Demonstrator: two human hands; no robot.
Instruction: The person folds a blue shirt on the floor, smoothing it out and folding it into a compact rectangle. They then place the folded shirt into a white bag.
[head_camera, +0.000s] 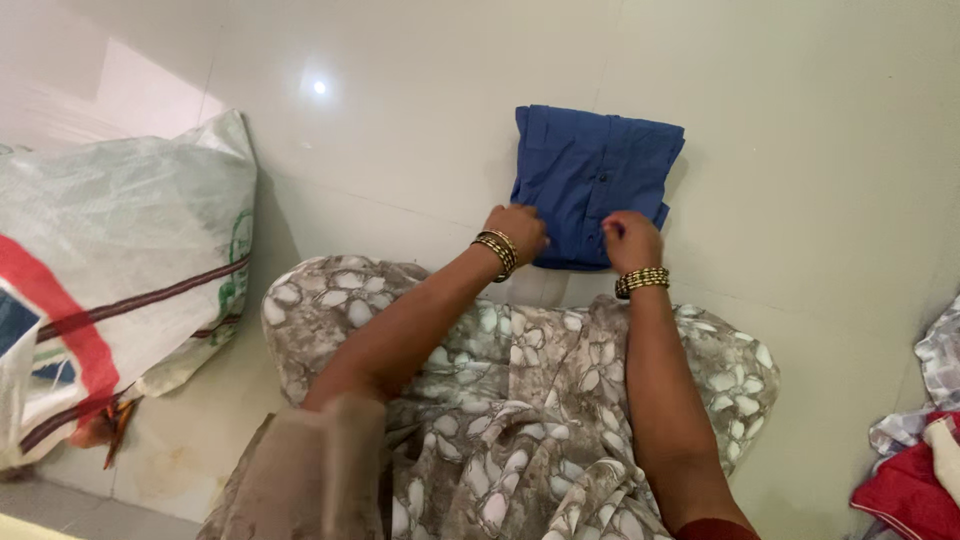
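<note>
A blue garment is lying folded into a compact rectangle on the pale tiled floor, just beyond the person's knees. Both hands are resting on its near edge. The left hand is pressing down on the near left corner with fingers curled under, and the right hand is pinching or pressing the near edge a little right of the middle; from this angle I cannot tell for sure whether the right fingers are gripping a layer of cloth or only flattening it. Each wrist is wearing gold bangles.

Judging by the tidy shape, the folding seems to be at its last stage, with the hands smoothing the final crease. A next move would call for keeping the layers together, so a flat, even hold under or across the bundle would suit better than a pull at one corner.

The person is sitting in a floral-print dress. A large woven sack is leaning at the left, well apart from the garment. At the near right edge, a heap of red and checked cloth is waiting.
</note>
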